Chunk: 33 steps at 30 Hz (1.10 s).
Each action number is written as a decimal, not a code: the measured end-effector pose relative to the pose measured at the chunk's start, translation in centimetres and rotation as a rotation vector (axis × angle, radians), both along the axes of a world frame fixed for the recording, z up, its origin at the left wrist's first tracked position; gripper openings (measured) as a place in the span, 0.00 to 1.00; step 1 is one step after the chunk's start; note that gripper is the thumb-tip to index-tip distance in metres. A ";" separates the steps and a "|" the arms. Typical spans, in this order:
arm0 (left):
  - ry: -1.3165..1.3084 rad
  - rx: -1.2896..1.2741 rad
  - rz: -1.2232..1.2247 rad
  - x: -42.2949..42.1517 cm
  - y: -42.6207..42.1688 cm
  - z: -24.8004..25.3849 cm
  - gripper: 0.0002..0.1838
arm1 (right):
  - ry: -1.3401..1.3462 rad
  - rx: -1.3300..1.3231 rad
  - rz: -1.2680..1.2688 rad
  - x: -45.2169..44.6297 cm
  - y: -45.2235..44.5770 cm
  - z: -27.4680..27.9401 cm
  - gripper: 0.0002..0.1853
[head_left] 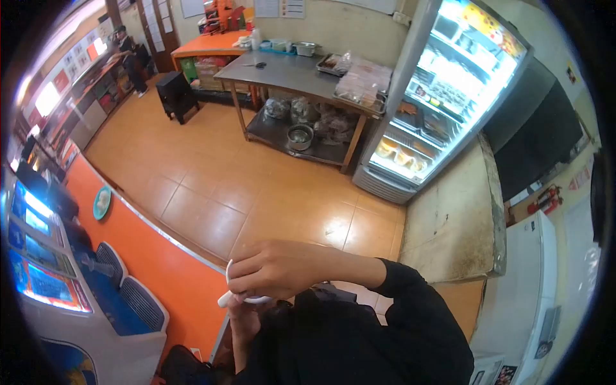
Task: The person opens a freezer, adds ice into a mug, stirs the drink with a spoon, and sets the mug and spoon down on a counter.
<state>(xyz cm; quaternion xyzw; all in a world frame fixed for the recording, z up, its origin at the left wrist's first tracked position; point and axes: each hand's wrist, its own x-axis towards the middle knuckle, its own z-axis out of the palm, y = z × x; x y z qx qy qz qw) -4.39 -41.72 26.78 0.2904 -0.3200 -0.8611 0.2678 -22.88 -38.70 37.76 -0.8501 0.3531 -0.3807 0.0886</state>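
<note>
My right hand (266, 269) reaches across in front of my black-sleeved body, its fingers curled over a white object. Only parts of this white object (224, 299) show: a rounded end and a thin edge beside the fingers. Its kind cannot be made out. Just beneath, my left hand (244, 319) is raised close to the same object, and its fingers are mostly hidden behind the right hand. Both hands are near the edge of the orange counter (144, 256).
A teal plate (102, 203) with pale food lies on the counter near a blue-and-white machine (70, 282). Across the tiled floor stand a steel table (289, 76), a black stool (175, 96) and a lit display fridge (443, 96). Another person (130, 61) is at the far left.
</note>
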 end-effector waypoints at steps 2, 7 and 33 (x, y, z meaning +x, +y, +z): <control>-0.005 -0.012 -0.053 -0.7 0.0 -0.3 0.33 | -0.080 0.097 -0.056 -0.9 0.6 0.1 0.05; -0.074 -0.052 -0.102 -2.5 0.7 0.2 0.38 | -0.327 0.162 -0.249 -2.4 2.1 -1.4 0.10; 0.016 0.040 -0.156 -10.4 2.7 -1.6 0.23 | 0.273 -0.229 -0.413 -7.7 10.1 1.5 0.08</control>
